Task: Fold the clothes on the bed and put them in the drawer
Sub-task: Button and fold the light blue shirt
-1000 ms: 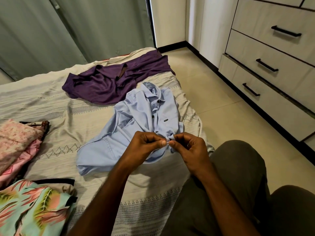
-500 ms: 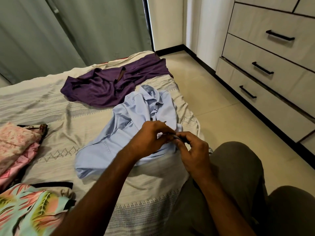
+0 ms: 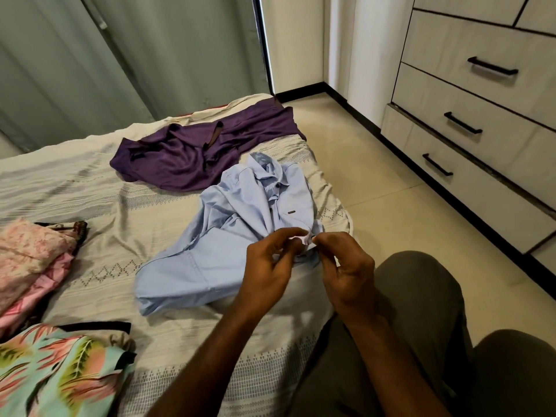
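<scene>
At the near corner of the bed (image 3: pixel 156 212), a light blue shirt (image 3: pixel 234 236) lies crumpled and unfolded, collar toward the far end, its lower front edge gathered up between the person's two hands. The likely trouble is judged to be the small fiddly grip: if a pinch slips, the placket could drop and the front bunch up, and because the shirt lies close to the mattress edge, a tug toward the lap could drag it off onto the floor. The left hand (image 3: pixel 267 266) has its fingers curled, thumb and fingertips pinching a bit of the blue fabric; the right hand (image 3: pixel 343 266) pinches the same edge just beside it. A purple garment (image 3: pixel 192 152) lies further back, unfolded, and the drawers (image 3: pixel 481 145) appear closed.
</scene>
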### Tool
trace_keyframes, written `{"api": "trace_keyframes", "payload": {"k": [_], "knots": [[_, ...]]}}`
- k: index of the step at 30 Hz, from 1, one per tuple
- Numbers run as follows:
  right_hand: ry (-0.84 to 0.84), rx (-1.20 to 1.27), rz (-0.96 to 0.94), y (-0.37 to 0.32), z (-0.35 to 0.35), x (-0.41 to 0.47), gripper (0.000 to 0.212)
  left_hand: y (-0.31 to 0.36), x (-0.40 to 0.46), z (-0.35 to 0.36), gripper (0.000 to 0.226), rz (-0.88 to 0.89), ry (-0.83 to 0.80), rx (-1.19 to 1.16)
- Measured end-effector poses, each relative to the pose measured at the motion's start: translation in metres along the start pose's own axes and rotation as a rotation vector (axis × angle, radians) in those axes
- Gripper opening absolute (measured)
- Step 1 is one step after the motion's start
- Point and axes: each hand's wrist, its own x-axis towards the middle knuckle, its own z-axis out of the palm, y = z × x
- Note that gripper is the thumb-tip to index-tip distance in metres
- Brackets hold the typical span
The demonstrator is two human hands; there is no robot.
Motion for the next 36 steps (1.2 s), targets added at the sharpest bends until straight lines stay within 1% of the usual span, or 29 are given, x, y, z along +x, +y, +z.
{"api": "trace_keyframes", "payload": {"k": [1,3,5,7,8,9,10,12,14,16,18,19,21,23,25,27,29,30,31,33,34,36], "knots": [[-0.036,0.003,-0.017,0.0,0.0,0.0,0.019,0.003,0.004,-0.005,0.018,-0.015,-0.063,0.007],[-0.101,-0.01,-0.052,0.001,-0.001,-0.001,0.017,0.002,0.015,-0.015,0.014,-0.031,-0.207,0.045],[-0.125,-0.022,-0.086,0.003,-0.002,-0.002,0.018,-0.001,0.028,-0.026,0.014,-0.065,-0.353,0.072],[-0.124,-0.002,-0.102,0.006,-0.004,-0.001,0.015,-0.004,0.037,-0.032,0.018,-0.118,-0.496,0.027],[-0.119,0.009,-0.108,0.006,-0.003,-0.001,0.013,-0.005,0.04,-0.035,0.019,-0.143,-0.534,-0.012],[-0.113,0.017,-0.107,0.005,-0.003,0.0,0.011,-0.005,0.043,-0.037,0.018,-0.155,-0.539,-0.046],[-0.109,0.03,-0.087,0.004,-0.002,0.0,0.01,-0.007,0.045,-0.037,0.016,-0.154,-0.522,-0.057],[-0.122,0.061,0.014,0.003,-0.001,0.002,0.013,-0.01,0.051,-0.037,0.014,-0.147,-0.488,-0.073],[-0.184,0.065,0.144,0.007,-0.002,0.005,0.015,-0.013,0.058,-0.038,0.016,-0.19,-0.476,-0.119],[-0.258,0.074,0.22,0.015,-0.005,0.01,0.013,-0.018,0.069,-0.043,0.02,-0.225,-0.421,-0.135],[-0.265,0.139,0.262,0.015,-0.009,0.019,0.026,-0.02,0.084,-0.05,0.023,-0.22,-0.352,-0.144],[-0.25,0.181,0.276,0.011,-0.011,0.027,0.028,-0.018,0.093,-0.053,0.023,-0.201,-0.33,-0.139],[-0.259,0.296,0.284,-0.005,-0.016,0.043,0.019,-0.008,0.112,-0.057,0.024,-0.139,-0.311,-0.106],[-0.286,0.46,0.293,-0.026,-0.02,0.061,0.012,0.004,0.132,-0.059,0.022,-0.056,-0.278,-0.083],[-0.22,0.538,0.361,-0.031,-0.018,0.071,0.012,0.013,0.149,-0.052,0.018,0.022,-0.247,-0.056],[-0.117,0.421,0.511,-0.015,-0.006,0.069,0.015,0.005,0.159,-0.041,0.01,0.062,-0.233,0.074],[-0.057,0.201,0.724,0.017,0.008,0.049,0.014,-0.019,0.151,-0.03,0.026,0.061,-0.138,0.232],[-0.063,0.127,0.818,0.031,0.014,0.037,0.014,-0.034,0.141,-0.027,0.029,0.04,-0.067,0.252],[-0.098,0.068,0.873,0.039,0.016,0.027,0.017,-0.044,0.125,-0.026,0.027,0.029,0.002,0.238],[-0.197,-0.021,0.884,0.048,0.017,0.019,0.023,-0.064,0.095,-0.028,0.016,0.015,0.095,0.224],[-0.223,-0.039,0.871,0.047,0.017,0.02,0.024,-0.071,0.08,-0.031,0.012,0.003,0.118,0.228],[-0.271,-0.041,0.853,0.045,0.019,0.019,0.027,-0.086,0.054,-0.04,0.012,-0.014,0.133,0.284]]}}
